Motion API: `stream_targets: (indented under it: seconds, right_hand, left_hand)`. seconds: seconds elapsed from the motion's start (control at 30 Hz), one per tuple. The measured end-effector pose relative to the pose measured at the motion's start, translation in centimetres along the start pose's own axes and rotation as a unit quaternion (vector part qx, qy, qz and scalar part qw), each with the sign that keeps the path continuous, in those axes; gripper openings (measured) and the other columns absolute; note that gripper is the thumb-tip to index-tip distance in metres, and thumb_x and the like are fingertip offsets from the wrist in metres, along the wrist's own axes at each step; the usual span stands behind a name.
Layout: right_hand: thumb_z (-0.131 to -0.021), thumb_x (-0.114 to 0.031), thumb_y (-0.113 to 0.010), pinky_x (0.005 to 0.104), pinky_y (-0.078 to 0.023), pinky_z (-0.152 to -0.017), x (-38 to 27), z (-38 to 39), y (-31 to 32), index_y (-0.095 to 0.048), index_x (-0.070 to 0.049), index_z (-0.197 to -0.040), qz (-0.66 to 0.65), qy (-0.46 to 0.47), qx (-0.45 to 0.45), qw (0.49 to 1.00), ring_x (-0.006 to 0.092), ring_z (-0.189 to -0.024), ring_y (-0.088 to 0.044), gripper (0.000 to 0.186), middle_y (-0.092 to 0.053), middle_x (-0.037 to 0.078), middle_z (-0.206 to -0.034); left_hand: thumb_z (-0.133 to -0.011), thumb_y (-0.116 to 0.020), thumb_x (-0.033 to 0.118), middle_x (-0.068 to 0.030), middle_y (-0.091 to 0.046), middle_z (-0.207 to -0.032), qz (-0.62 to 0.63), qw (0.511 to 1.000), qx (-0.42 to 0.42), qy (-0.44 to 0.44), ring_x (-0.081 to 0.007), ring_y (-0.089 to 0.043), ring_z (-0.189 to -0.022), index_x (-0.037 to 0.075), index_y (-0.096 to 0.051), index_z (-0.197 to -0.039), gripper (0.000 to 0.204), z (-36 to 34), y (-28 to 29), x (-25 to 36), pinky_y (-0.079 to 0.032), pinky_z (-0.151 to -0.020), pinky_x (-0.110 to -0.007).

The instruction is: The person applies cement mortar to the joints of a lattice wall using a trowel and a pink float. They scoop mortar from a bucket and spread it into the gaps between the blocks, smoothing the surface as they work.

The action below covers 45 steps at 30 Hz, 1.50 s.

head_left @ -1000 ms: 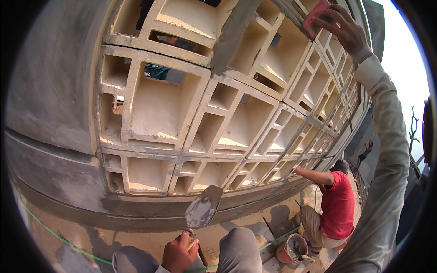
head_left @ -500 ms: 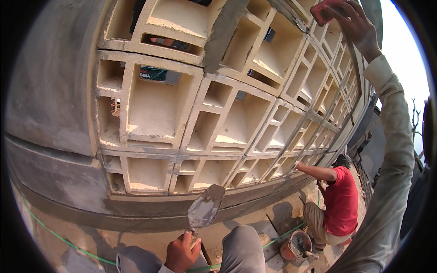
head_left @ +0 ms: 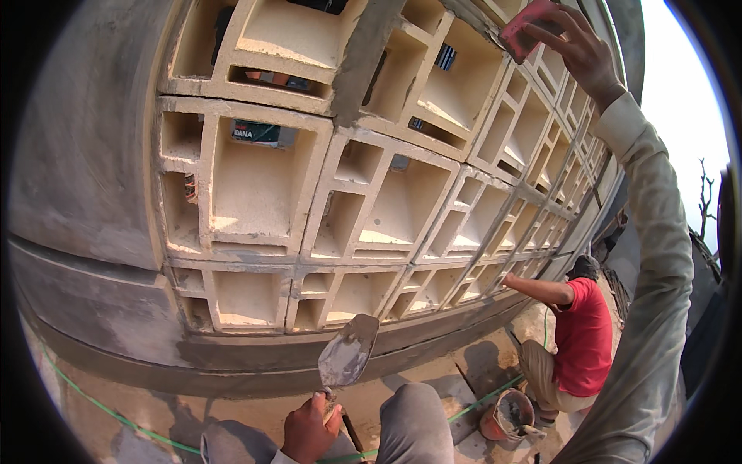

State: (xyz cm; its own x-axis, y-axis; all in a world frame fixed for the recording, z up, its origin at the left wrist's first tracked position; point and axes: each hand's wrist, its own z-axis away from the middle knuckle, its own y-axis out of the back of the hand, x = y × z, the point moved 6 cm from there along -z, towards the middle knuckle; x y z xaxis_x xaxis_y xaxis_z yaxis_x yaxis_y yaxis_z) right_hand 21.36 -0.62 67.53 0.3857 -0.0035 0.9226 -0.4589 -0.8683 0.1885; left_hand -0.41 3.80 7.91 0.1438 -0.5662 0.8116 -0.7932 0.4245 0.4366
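Observation:
Low in front of me, my left hand is closed round the handle of a pointing trowel. Its blade points up and carries grey smears of mortar. High on the right, my right hand grips a flat reddish rectangular block, perhaps a sponge, close to the wall's upper part. Facing me is a wall of cream openwork concrete blocks, with grey mortar in the joints and a broad smeared grey strip between two upper blocks.
A co-worker in a red shirt squats on the right, one arm stretched to the lower blocks. Beside that person stands an orange-red bucket holding grey mortar. A green hose or cord runs along the ground. Smooth grey rendered wall borders the left.
My right hand and the reddish block have moved left and slightly down along the upper blocks. The view has shifted a little; my left hand keeps the trowel in the same place.

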Motion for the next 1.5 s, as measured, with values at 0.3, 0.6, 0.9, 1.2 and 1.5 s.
stream_targets:
  seconds: [0.3, 0.6, 0.9, 1.2, 1.5]
  right_hand:
    - [-0.078, -0.005, -0.072, 0.0332, -0.059, -0.079, -1.5, -1.1, 1.2, -0.072, -0.026, -0.111, 0.191, 0.13, -0.106, 0.967, 0.0257, -0.117, -0.061, 0.039, -0.063, 0.002, -0.118]
    - [-0.075, 0.001, -0.07, 0.0324, -0.062, -0.077, 2.4, 2.3, 2.9, -0.065, -0.025, -0.126, 0.303, 0.098, -0.035, 0.947, 0.0278, -0.122, -0.058, 0.057, -0.059, 0.005, -0.126]
    - [-0.097, -0.007, -0.061, 0.0282, -0.058, -0.06, 9.5, 7.9, -0.9, -0.05, -0.028, -0.144, 0.028, -0.206, -0.022, 0.978, 0.0206, -0.103, -0.071, 0.053, -0.058, 0.002, -0.137]
    - [-0.104, -0.022, -0.059, 0.0188, -0.049, -0.053, 5.2, 12.5, -3.1, -0.036, -0.014, -0.153, -0.336, -0.466, 0.009, 0.819, 0.0067, -0.105, -0.065, 0.055, -0.055, 0.004, -0.14]
    - [-0.098, -0.02, -0.062, 0.0406, -0.052, -0.09, 6.0, 12.6, -3.3, -0.053, -0.019, -0.139, -0.022, -0.363, -0.034, 0.931, 0.0295, -0.113, -0.066, 0.042, -0.066, 0.01, -0.126]
  left_hand:
    - [-0.09, -0.065, 0.018, -0.022, -0.069, -0.091, -0.007, 0.999, -0.031, 0.013, -0.0444, -0.067, -0.078, 0.005, -0.058, -0.112, 0.026, -0.4, -1.0, -1.0, -0.053, -0.064, -0.053]
    - [-0.091, -0.065, 0.017, -0.0221, -0.069, -0.091, -0.021, 0.999, -0.029, -0.021, -0.0439, -0.067, -0.078, 0.005, -0.058, -0.112, 0.026, -0.4, -1.1, -1.1, -0.052, -0.063, -0.053]
    - [-0.092, -0.065, 0.017, -0.0234, -0.069, -0.091, -0.003, 1.0, -0.005, -0.013, -0.0447, -0.066, -0.076, 0.005, -0.057, -0.11, 0.023, -0.9, -0.4, 0.2, -0.052, -0.062, -0.053]
    - [-0.093, -0.065, 0.018, -0.0232, -0.069, -0.093, -0.006, 1.0, -0.003, -0.017, -0.045, -0.067, -0.079, 0.004, -0.059, -0.114, 0.026, -0.3, 0.2, -0.1, -0.052, -0.064, -0.052]
    - [-0.091, -0.066, 0.014, -0.0233, -0.069, -0.093, -0.016, 0.999, 0.01, -0.044, -0.0445, -0.067, -0.079, 0.003, -0.059, -0.113, 0.025, -0.3, 0.1, -0.1, -0.053, -0.065, -0.05]
